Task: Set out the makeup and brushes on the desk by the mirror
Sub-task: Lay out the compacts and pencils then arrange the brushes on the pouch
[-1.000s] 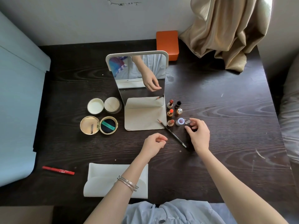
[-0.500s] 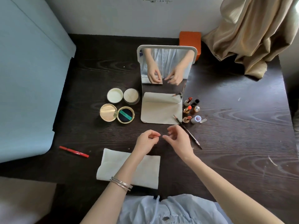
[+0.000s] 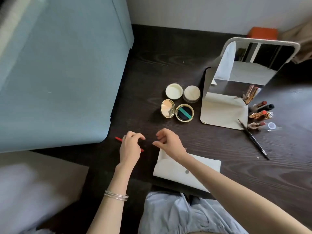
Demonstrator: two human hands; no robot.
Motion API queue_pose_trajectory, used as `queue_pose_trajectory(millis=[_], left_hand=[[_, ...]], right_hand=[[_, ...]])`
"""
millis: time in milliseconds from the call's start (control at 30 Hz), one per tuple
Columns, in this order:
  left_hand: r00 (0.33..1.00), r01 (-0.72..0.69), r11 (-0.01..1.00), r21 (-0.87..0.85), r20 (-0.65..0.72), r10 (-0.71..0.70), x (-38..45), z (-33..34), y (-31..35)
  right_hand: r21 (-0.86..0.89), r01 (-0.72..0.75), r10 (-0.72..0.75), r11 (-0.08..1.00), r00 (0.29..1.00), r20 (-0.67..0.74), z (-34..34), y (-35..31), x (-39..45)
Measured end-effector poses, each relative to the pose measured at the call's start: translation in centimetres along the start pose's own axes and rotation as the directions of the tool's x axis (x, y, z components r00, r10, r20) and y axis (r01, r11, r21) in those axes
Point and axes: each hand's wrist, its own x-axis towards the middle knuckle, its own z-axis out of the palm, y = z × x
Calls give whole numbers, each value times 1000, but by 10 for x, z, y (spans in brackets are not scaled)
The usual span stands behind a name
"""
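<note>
In the head view, a dark wooden desk [image 3: 168,53] runs from the near edge to the wall, and both bare hands hover low over its left front part. The left hand [image 3: 130,147], with thin bangles [image 3: 116,195] on its wrist, lies over a red pencil [image 3: 118,139]; one end of the pencil sticks out to the left of the knuckles and a small red tip shows at the right edge of the palm. Its fingers are curled downward above the pencil, but whether they actually grip it cannot be told. The right hand [image 3: 169,143] sits just beside the left, a little to the right, fingers loosely curled with the thumb and forefinger pointing toward the left hand, holding nothing; it is close to the pencil but apart from it. Under the right wrist lies a white cloth [image 3: 185,171] on the desk. Farther back and to the right stands the mirror [image 3: 249,65] on its pale base. Left of the base are a white jar lid [image 3: 174,91], a round jar [image 3: 191,94] and an open gold compact [image 3: 177,111]. Right of the base a cluster of lipsticks [image 3: 258,114] lies well apart from both hands, with a thin dark brush [image 3: 253,139] angled on the desk in front of them. An orange box [image 3: 263,32] sits behind the mirror by the wall.
</note>
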Motion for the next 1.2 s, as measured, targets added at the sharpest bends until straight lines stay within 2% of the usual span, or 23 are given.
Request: queue_pose_trajectory(millis=[133,333,433,567,667,767,933,1000,1067,1133,1200], left_hand=[[999,-39,981,191,-10,42,11,-6,-38],[988,-155,934,322,54,145,31,-13,-52],[965,-257,931,258,128,231,37,-21,-41],[891,-398,911,106,281,356,32,-29,4],[841,-482,869,109,335,425,28,-19,39],[792,-533,844,63,389,471,26,-7,71],[702,-614,786,73,505,502,20,21,122],[657,-667,739,91,539,527,12,33,143],[640,-678,732,64,542,545,3,38,162],[622,-684,729,30,546,562,-1,40,176],[598,-671,741,-30,569,564,-1,41,185]], right_hand=[[-35,-18,19,999,999,28,28,-9,7],[-78,-32,35,996,999,30,42,-13,14],[-140,9,-10,990,1000,-8,40,-14,13],[-209,31,-59,978,990,-126,27,-13,6],[-185,-38,13,982,991,-132,2,-9,-1],[-250,-78,56,965,994,-96,-32,10,-15],[-478,-180,114,860,980,-163,-83,46,-45],[-557,-142,65,818,986,-157,-95,55,-56],[-544,-94,3,834,986,-167,-106,62,-65],[-490,-93,-6,867,980,-198,-119,68,-75],[-511,-99,-14,854,977,-212,-130,73,-84]])
